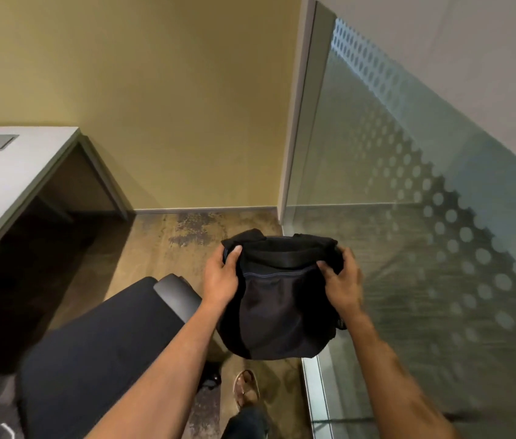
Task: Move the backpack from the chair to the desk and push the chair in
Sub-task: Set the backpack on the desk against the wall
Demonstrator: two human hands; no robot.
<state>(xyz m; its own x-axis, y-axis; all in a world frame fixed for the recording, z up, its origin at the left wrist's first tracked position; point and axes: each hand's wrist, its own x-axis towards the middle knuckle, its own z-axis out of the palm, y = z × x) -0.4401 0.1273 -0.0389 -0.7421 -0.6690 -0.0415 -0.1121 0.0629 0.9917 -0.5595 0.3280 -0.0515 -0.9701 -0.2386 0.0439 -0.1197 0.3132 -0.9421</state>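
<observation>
Standing at far left, the grey surface (3, 172) meets a yellow wall (155, 106); a dotted glass partition (424, 217) runs right above mottled brown floor (161, 248). The black backpack (277, 299) hangs in mid-air, right of the chair (98, 340), left hand (220, 277) and right hand (342, 285) clamped on its top corners.
</observation>
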